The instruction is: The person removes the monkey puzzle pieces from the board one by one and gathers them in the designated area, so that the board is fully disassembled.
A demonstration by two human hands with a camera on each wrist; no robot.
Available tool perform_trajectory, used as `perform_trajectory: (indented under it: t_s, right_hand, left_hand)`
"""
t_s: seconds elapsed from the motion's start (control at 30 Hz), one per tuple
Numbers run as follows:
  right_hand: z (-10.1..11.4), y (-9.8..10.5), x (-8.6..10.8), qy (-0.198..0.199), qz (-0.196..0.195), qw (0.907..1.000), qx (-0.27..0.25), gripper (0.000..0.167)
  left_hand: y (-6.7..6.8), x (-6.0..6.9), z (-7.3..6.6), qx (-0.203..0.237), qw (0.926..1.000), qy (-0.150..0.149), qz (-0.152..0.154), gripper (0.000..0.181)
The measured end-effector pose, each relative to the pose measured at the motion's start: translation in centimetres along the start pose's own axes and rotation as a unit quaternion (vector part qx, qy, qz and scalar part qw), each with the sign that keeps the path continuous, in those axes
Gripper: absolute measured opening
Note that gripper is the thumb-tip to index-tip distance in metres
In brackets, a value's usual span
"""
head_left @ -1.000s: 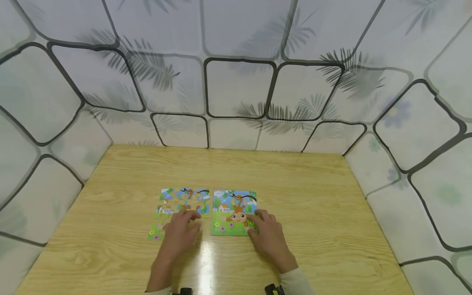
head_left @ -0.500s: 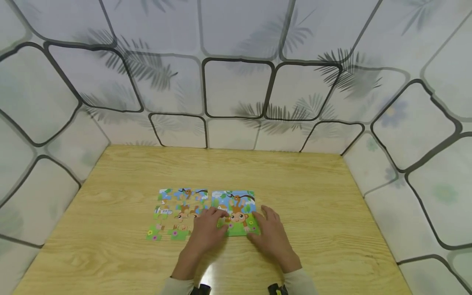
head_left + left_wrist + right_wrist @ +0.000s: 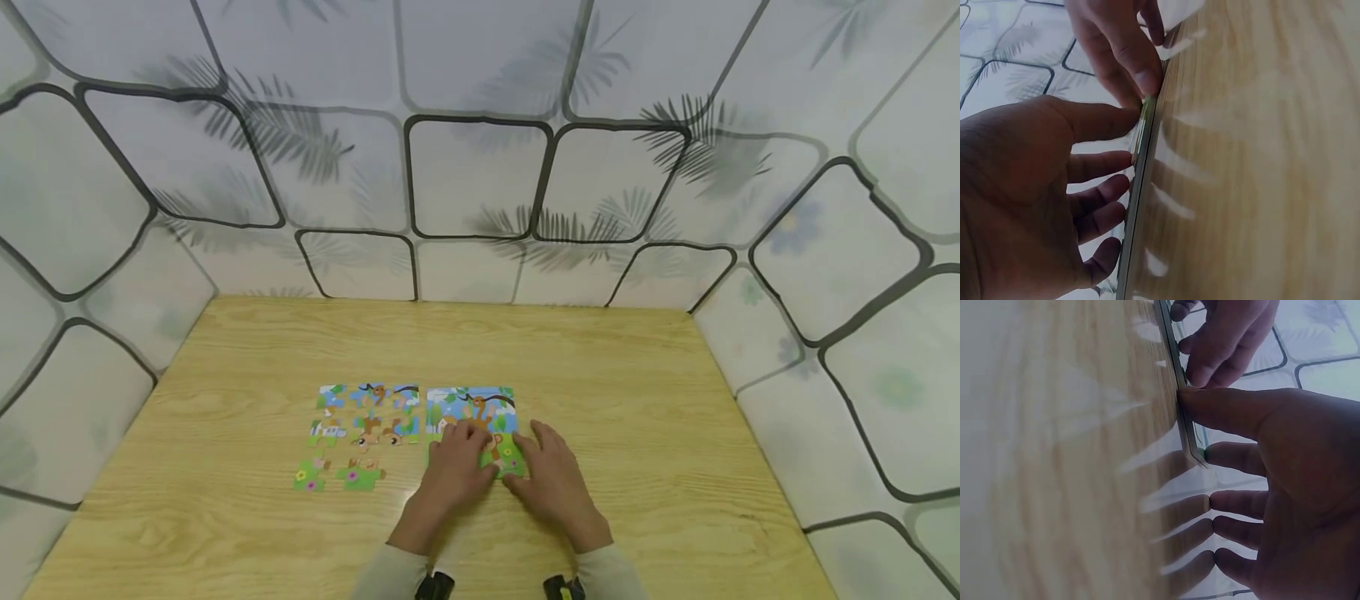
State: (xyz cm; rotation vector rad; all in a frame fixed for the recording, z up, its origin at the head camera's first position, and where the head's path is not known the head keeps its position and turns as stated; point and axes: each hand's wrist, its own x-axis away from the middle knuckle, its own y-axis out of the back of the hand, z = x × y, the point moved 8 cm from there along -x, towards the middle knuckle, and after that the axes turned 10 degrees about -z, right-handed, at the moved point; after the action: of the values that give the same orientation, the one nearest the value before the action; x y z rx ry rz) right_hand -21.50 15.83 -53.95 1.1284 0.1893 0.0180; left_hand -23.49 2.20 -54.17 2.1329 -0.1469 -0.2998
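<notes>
A square picture puzzle point(image 3: 474, 402) with a monkey in a green and blue scene lies flat on the table. My left hand point(image 3: 457, 467) reaches over its lower middle, hiding part of the picture. In the left wrist view the left thumb point(image 3: 1107, 122) and fingers stand apart at the board; no piece shows between them. My right hand point(image 3: 553, 477) holds the board's lower right corner, thumb point(image 3: 1229, 406) at the near edge and index finger on the right side. Its other fingertips touch the table. Loose jigsaw pieces point(image 3: 363, 476) lie to the left in spaced rows.
The pieces at the left sit flat, with gaps between several of them. The wooden table point(image 3: 622, 383) extends around both sets. Pale walls point(image 3: 480, 183) with dark outlines and leaf prints enclose its back and sides.
My left hand has moved right from above the loose pieces onto the board, uncovering the lower pieces. The right hand keeps its place at the board's right corner.
</notes>
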Motion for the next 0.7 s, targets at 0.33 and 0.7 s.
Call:
perform_trajectory:
  t_s: [0.33,0.7]
  right_hand:
    - [-0.04,-0.07,-0.18,-0.008,-0.005,1.0000,0.002,0.060]
    - [-0.11,-0.05,-0.04,-0.006,-0.011,0.9999,0.008,0.061]
  left_hand:
    - [-0.05,-0.21,-0.52,0.007,0.9998,0.016,0.002,0.029]
    - [0.19,-0.21,-0.49,0.031,0.9991,0.027,-0.010,0.019]
